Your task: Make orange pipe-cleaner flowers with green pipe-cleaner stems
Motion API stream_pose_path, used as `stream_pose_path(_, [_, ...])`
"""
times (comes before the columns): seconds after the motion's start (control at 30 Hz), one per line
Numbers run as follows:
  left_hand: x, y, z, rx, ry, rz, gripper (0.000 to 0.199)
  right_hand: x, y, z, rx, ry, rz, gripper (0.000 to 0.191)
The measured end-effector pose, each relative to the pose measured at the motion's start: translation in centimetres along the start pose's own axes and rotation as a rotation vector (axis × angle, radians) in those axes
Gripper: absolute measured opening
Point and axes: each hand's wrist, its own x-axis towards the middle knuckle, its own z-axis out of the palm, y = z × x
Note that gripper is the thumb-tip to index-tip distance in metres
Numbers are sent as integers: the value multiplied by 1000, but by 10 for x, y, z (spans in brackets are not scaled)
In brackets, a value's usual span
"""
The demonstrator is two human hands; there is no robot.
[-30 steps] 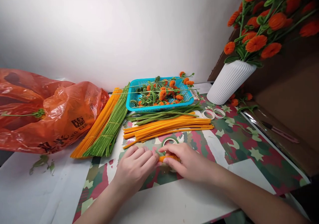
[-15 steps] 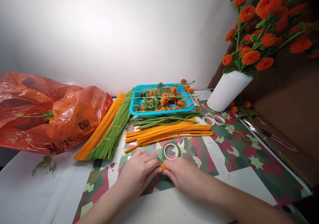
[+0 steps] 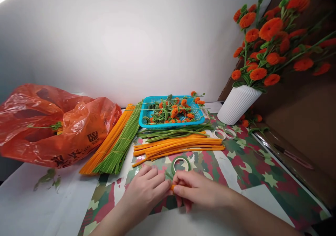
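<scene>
Between my two hands is a small orange pipe cleaner piece, mostly covered by fingers. My left hand is closed on its left side. My right hand pinches it from the right with thumb and index finger, the other fingers curled below. Just beyond the fingertips a roll of green floral tape lies on the table. Behind it are loose orange pipe cleaners and, further back, a row of green pipe cleaners.
A blue basket holds orange flowers and green stems. To its left lie bundled orange pipe cleaners, bundled green pipe cleaners and a red plastic bag. A white vase of orange flowers and two white tape rolls are at right.
The view has tilted up slightly, so things sit lower. My right hand has turned, its thumb now on top and its lower fingers showing beneath; both hands stay at the orange piece.
</scene>
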Motion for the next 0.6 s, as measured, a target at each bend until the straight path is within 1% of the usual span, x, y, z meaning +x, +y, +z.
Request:
stream_pose_path(0.07, [-1, 1, -2, 3, 16, 30, 23, 8, 8, -5, 217, -119, 11, 21])
stream_pose_path(0.1, [-2, 1, -4, 4, 29, 45, 23, 12, 13, -8, 320, -227, 21, 25])
stream_pose_path(0.17, [-2, 3, -9, 6, 63, 72, 23, 21, 22, -15, 496, -540, 67, 33])
stream_pose_path(0.2, [-2, 3, -11, 12, 86, 81, 24, 25, 26, -17, 582, -684, 86, 41])
stream_pose_path(0.23, [-2, 3, -13, 19, 107, 89, 24, 28, 30, -19, 640, -795, 99, 47])
stream_pose_path(0.27, [-2, 4, -15, 26, 124, 96, 24, 30, 32, -20, 695, -876, 116, 47])
stream_pose_path(0.3, [-2, 4, -16, 32, 136, 103, 24, 31, 33, -20, 733, -926, 119, 42])
stream_pose_path(0.33, [-2, 3, -17, 35, 140, 104, 25, 31, 34, -19, 750, -933, 119, 38])
stream_pose_path(0.37, [-1, 3, -17, 35, 135, 99, 25, 29, 33, -18, 749, -897, 113, 33])
stream_pose_path(0.4, [-1, 2, -16, 28, 122, 87, 26, 27, 31, -16, 725, -827, 104, 30])
stream_pose_path(0.5, [0, -2, -11, -37, 80, 40, 30, 21, 24, -8, 538, -508, 62, 28])
stream_pose_path(0.57, [1, -5, -8, -103, 48, 16, 31, 17, 18, -2, 330, -313, 24, 27])
stream_pose_path(0.6, [1, -6, -7, -133, 26, 6, 31, 15, 16, 1, 194, -242, 6, 26])
